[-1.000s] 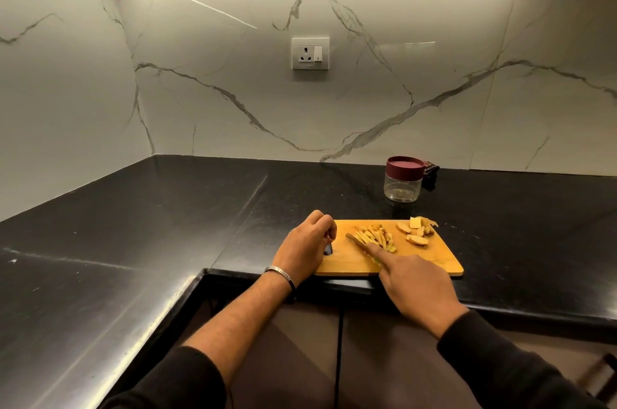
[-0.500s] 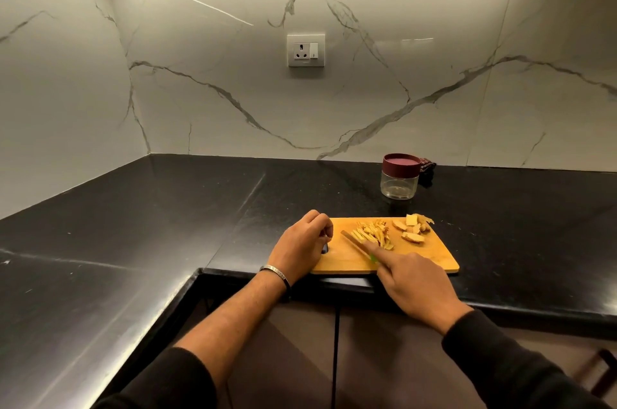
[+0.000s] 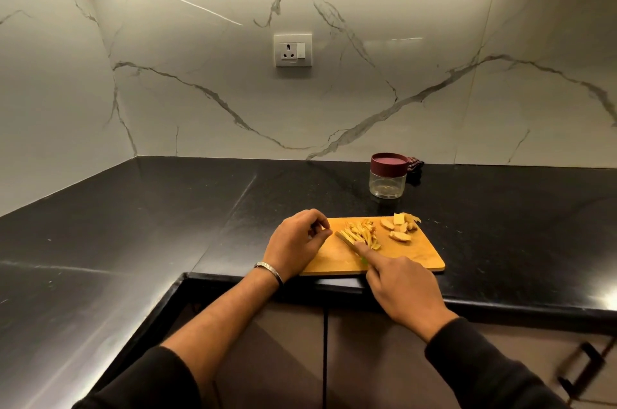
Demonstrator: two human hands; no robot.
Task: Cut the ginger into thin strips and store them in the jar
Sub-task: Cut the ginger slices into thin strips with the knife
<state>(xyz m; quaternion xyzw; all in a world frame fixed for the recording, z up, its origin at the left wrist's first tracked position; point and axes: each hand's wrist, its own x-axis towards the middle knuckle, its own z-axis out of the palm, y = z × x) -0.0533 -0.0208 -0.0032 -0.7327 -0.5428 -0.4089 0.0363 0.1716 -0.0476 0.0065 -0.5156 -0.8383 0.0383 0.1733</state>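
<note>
A wooden cutting board lies at the counter's front edge. On it sits a pile of thin ginger strips, with thicker ginger slices to its right. My right hand grips a knife, index finger laid along the blade's back, the blade against the near side of the strips. My left hand hovers at the board's left end, fingers curled with thumb and fingertips close together; they seem to hold nothing. A glass jar with its maroon lid on stands behind the board.
The black stone counter runs in an L, with a marble wall and a socket behind. A dark small object lies behind the jar. Cabinet doors sit below the counter edge, and a handle shows at the lower right.
My left hand has lifted off the board's left edge and moved a little toward the strips. The knife stays at the strips, and the camera has shifted slightly.
</note>
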